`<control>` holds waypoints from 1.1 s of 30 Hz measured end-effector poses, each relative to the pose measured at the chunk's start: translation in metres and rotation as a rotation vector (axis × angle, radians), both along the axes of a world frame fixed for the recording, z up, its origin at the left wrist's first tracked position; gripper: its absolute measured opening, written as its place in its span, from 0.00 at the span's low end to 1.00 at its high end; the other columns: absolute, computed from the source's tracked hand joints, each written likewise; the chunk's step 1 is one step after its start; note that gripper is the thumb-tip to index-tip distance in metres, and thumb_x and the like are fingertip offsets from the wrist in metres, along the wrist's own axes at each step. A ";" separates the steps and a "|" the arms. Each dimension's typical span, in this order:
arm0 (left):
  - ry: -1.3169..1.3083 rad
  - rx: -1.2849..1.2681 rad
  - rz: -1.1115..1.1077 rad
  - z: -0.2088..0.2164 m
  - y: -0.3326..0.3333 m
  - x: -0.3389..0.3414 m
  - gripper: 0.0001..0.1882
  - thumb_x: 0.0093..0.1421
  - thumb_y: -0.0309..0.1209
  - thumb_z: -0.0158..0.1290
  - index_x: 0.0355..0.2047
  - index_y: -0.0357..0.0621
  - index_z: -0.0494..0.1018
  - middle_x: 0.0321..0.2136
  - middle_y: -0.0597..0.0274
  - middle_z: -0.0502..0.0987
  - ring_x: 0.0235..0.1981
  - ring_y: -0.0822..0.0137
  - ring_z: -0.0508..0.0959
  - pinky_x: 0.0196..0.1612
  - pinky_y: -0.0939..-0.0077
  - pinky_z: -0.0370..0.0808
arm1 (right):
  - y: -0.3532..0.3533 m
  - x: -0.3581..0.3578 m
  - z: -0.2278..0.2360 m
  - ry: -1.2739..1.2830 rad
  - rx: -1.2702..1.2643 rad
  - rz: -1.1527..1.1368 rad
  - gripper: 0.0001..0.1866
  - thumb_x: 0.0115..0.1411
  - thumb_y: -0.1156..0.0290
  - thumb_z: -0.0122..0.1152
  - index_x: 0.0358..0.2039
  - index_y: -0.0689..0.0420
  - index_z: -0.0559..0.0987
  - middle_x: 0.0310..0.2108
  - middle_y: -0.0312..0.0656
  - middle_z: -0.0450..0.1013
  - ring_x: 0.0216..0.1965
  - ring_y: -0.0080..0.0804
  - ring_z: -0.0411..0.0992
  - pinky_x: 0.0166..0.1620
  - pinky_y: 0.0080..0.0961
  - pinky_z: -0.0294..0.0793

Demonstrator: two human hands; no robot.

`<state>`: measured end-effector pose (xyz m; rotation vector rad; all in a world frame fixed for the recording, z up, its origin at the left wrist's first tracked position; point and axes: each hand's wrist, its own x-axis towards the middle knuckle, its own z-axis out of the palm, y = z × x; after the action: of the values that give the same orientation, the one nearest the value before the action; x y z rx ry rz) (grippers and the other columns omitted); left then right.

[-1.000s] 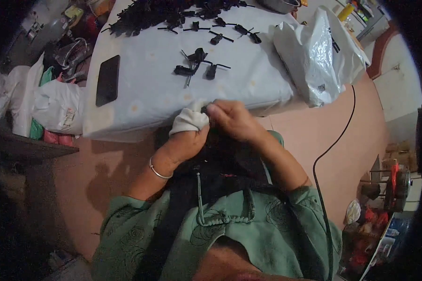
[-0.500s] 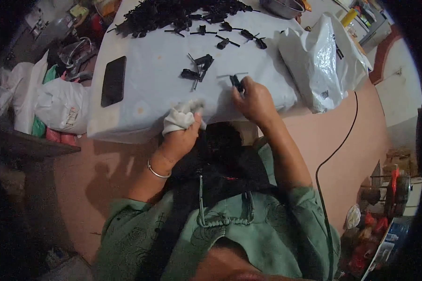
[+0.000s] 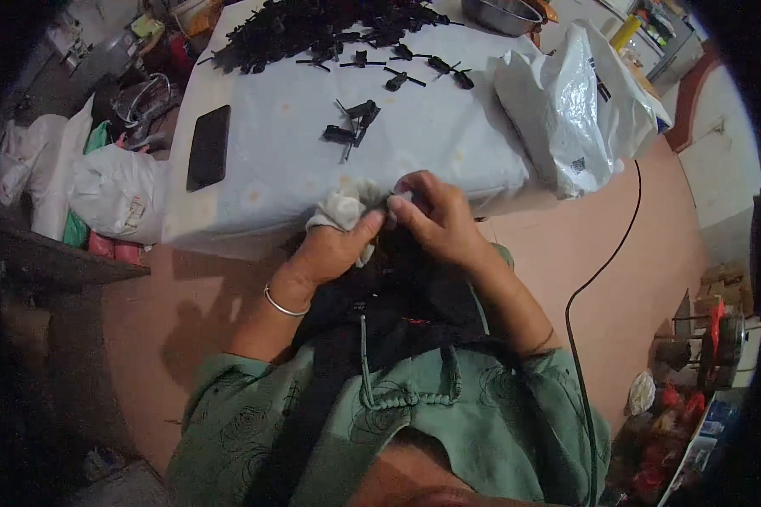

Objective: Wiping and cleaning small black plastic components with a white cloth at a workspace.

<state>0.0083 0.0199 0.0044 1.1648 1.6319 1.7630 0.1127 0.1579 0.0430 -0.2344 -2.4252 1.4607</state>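
Note:
My left hand [image 3: 334,249] is closed round a crumpled white cloth [image 3: 343,208] at the table's near edge. Right beside it, my right hand [image 3: 440,221] is closed in a pinch, its fingertips against the cloth. The small black plastic part it carried a moment ago is almost wholly hidden between the fingers and the cloth. Ahead of both hands, a few black plastic parts with thin rods [image 3: 361,118] lie together on the table. Farther off are several loose black parts [image 3: 404,79] and a large heap of black parts [image 3: 313,35].
The table [image 3: 262,169] has a pale cover. A dark flat phone-like slab [image 3: 209,148] lies at its left. On the right stands a white plastic bag [image 3: 558,118], with a metal bowl [image 3: 503,15] behind. White sacks [image 3: 120,190] sit left of the table; a black cable [image 3: 604,270] hangs at right.
My right hand has come back toward me and left with the small black part, meeting the cloth. My left hand has shifted slightly right, still gripping the cloth.

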 end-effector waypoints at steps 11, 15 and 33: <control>-0.050 -0.073 0.098 0.016 -0.004 0.015 0.09 0.53 0.26 0.48 0.35 0.38 0.67 0.26 0.64 0.72 0.27 0.73 0.70 0.30 0.78 0.69 | -0.010 -0.009 -0.022 0.223 0.055 -0.145 0.11 0.56 0.69 0.53 0.23 0.63 0.69 0.15 0.38 0.64 0.18 0.20 0.60 0.22 0.21 0.62; 0.238 -0.163 0.220 0.007 -0.005 0.011 0.11 0.53 0.23 0.46 0.38 0.38 0.66 0.22 0.66 0.70 0.25 0.78 0.70 0.26 0.83 0.68 | -0.012 -0.004 -0.017 0.077 0.052 -0.002 0.12 0.59 0.68 0.48 0.23 0.63 0.69 0.14 0.35 0.62 0.20 0.16 0.58 0.23 0.20 0.61; 0.057 -0.107 0.306 0.014 -0.004 0.018 0.06 0.51 0.26 0.48 0.20 0.36 0.68 0.16 0.59 0.71 0.15 0.68 0.70 0.18 0.74 0.65 | -0.013 -0.001 -0.035 -0.003 -0.450 0.157 0.14 0.62 0.63 0.42 0.28 0.60 0.70 0.20 0.27 0.61 0.22 0.14 0.56 0.26 0.16 0.60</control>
<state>0.0265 0.0158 0.0189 0.9648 2.0000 1.8085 0.1118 0.1444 0.0078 -0.1427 -2.1250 2.0665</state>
